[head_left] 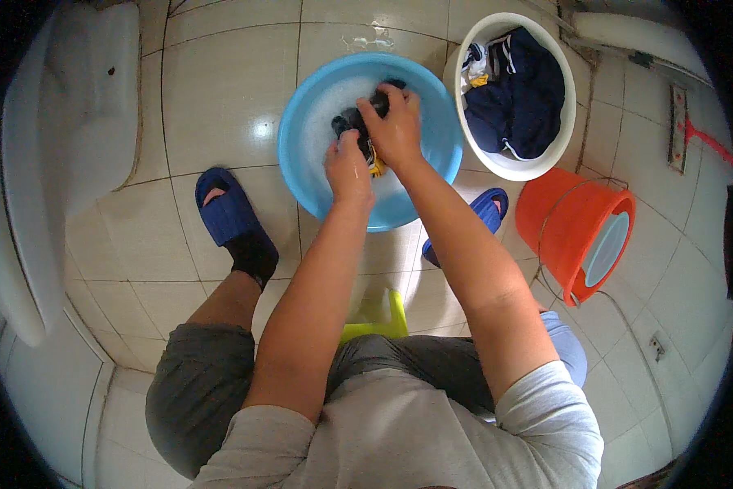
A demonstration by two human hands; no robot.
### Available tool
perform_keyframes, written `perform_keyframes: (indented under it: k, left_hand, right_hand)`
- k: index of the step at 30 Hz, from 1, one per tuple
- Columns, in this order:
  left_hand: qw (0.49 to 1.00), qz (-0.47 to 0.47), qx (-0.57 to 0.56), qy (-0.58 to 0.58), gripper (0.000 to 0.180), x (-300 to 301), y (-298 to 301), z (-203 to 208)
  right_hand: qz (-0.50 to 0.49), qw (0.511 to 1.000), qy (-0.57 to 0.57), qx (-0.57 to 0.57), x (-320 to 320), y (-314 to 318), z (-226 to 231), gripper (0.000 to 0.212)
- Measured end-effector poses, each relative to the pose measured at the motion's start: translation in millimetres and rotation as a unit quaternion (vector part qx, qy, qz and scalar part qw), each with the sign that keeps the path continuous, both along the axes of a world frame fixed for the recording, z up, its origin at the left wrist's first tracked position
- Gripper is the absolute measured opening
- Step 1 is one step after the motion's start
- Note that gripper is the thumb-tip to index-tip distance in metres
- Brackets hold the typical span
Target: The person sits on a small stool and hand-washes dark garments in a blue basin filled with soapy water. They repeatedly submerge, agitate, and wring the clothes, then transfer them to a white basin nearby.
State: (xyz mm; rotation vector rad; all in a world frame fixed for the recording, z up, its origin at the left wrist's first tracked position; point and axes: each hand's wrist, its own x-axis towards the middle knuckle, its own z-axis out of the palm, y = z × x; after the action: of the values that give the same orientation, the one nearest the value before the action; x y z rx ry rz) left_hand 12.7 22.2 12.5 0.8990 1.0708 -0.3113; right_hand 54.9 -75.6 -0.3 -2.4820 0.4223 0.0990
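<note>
A light blue round basin on the floor holds sudsy, whitish water. In it, a wet black piece of clothing with a yellow and white part lies bunched between my hands; its exact kind is not clear. My left hand pinches the near end of the cloth, fingers closed on it. My right hand grips the upper end from the right, with its fingers curled over the dark fabric. Parts of the cloth are hidden under my fingers.
Right of the basin stands a white tub of dark navy clothes. An orange bucket with a pale blue item inside tilts nearby. My feet wear blue slippers on either side. Behind the basin is a green stool; a red-handled squeegee leans right.
</note>
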Motion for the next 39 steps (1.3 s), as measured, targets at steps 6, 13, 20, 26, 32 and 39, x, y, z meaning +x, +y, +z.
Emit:
perform_keyframes:
  k: [6,13,20,26,32,39]
  left_hand:
    - [0.993,0.089,0.069,0.038,0.070,0.0,6.7,-0.6]
    - [0.995,-0.077,0.069,-0.015,0.074,11.8,31.6,-13.8]
    - [0.991,-0.079,0.002,-0.107,0.083,0.4,10.6,6.7]
    - [0.834,-0.423,0.340,-0.101,0.114,-22.5,16.2,-13.8]
    - [0.711,-0.595,0.374,0.016,0.068,-15.5,23.2,-32.8]
    - [0.644,-0.656,0.346,-0.186,0.033,-14.3,42.8,-58.4]
  right_hand:
    - [0.048,0.986,0.131,-0.093,-20.9,13.1,-18.0,0.074]
    - [-0.032,0.920,0.160,0.356,-32.4,13.8,21.5,0.042]
    - [-0.126,0.970,0.032,0.204,7.8,-14.6,8.6,0.058]
    - [0.099,0.991,-0.074,-0.053,-18.1,-4.1,-17.5,0.088]
    - [0.077,0.988,0.114,-0.066,22.4,10.8,-40.3,0.061]
    - [0.074,0.991,-0.091,0.063,-30.6,6.2,-4.1,0.050]
